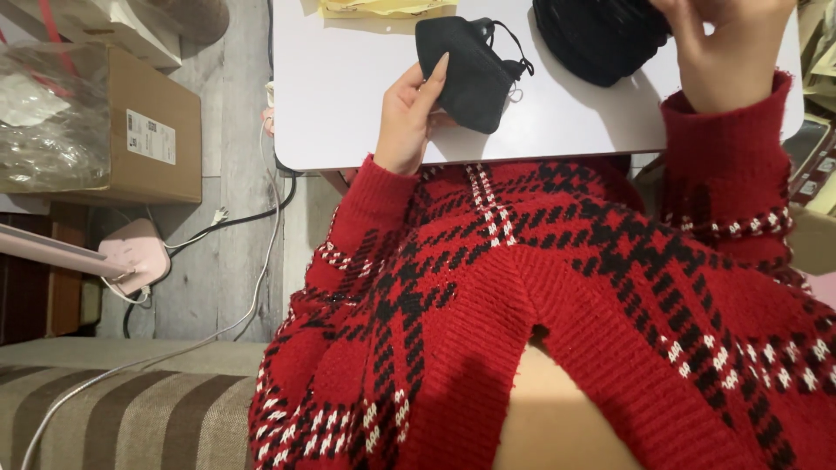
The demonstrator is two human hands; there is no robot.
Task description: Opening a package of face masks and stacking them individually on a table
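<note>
The left hand (407,117) pinches a soft, light black pouch (468,71) by its edge on the white table (348,104), while the right hand (727,48) seemingly grips black fabric (596,39)

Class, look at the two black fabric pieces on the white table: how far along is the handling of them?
Done: nothing clearly finished. In hand: the left hand pinches the small black pouch on the white table; the right hand grips the larger black cloth. Left: both remain separate.
</note>
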